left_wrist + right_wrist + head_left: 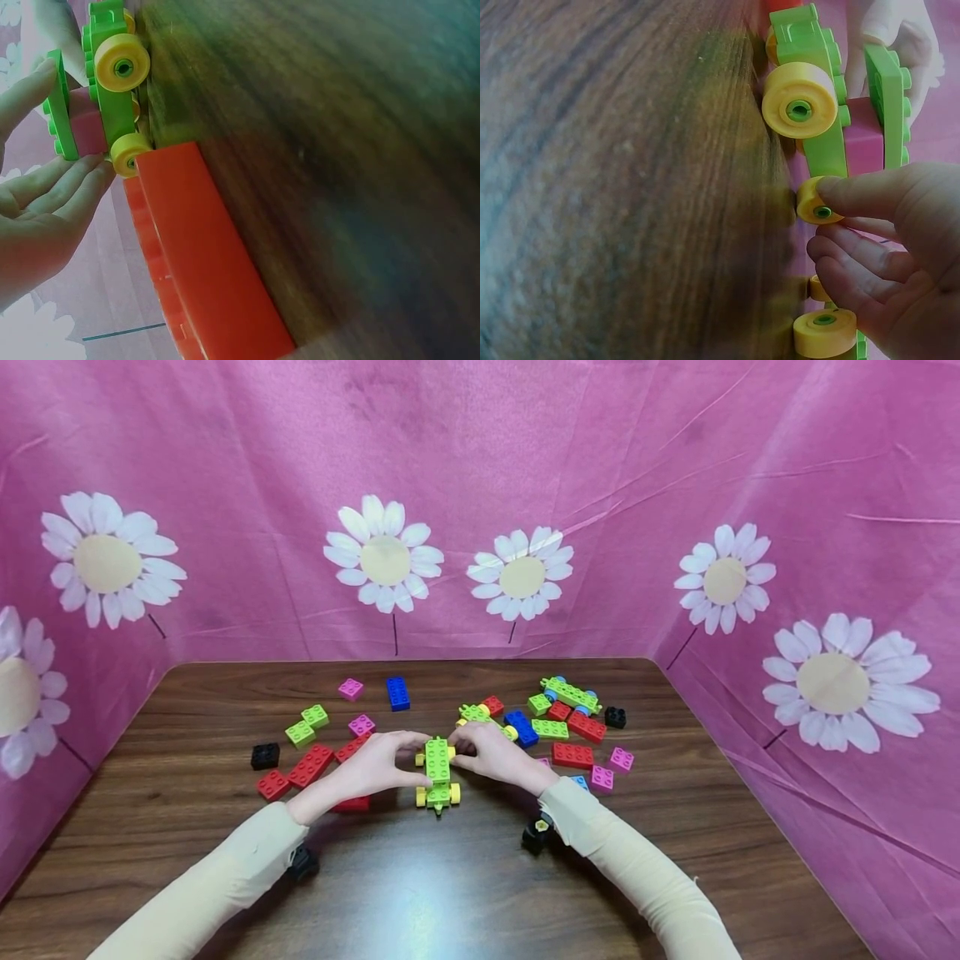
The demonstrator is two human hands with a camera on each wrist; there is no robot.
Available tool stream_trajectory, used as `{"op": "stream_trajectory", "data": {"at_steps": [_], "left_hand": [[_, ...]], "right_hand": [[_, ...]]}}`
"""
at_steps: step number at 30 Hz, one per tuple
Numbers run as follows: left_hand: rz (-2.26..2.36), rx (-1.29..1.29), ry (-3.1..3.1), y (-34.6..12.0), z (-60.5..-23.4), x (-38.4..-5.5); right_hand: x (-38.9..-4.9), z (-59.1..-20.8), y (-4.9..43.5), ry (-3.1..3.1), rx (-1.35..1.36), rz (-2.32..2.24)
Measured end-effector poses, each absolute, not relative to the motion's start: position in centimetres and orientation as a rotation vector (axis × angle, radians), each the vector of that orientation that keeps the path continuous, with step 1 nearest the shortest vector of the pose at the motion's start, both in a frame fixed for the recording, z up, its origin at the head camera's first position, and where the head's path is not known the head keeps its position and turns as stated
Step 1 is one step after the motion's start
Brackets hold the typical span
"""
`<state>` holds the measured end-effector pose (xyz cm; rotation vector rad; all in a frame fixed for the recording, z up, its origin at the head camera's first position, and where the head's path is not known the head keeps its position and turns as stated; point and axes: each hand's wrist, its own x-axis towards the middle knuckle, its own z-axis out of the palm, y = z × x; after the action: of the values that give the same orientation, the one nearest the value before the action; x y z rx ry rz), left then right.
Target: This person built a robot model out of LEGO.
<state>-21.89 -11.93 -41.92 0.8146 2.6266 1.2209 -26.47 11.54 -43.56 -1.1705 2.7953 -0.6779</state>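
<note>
A light green toy car base [438, 797] with yellow wheels stands mid-table. On it sits a pink brick [88, 124], topped by a studded green brick [437, 760]; from above, this top brick hides the pink one. My left hand [384, 768] holds the green brick from the left, thumb on the near end and fingers at the far end. From the right, my right hand [497, 753] grips the car at a far yellow wheel [821, 201], its thumb pressed on the wheel and its fingers curled beside it.
Red bricks [311, 766], green bricks [300, 733] and a black brick [265, 756] lie left. A blue brick [398, 693] is at the back. Right are another yellow-wheeled car base [480, 717], a blue-wheeled one [572, 695] and several loose bricks. A pink flowered cloth [465, 460] hangs behind.
</note>
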Motion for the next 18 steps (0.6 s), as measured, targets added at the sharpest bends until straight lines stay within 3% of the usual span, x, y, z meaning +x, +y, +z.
{"op": "stream_trajectory", "data": {"at_steps": [18], "left_hand": [[1.241, 0.833, 2.619, -12.27, -41.78, -21.88]], "right_hand": [[-26.72, -43.75, 11.52, 2.793, -1.165, -0.691]]}}
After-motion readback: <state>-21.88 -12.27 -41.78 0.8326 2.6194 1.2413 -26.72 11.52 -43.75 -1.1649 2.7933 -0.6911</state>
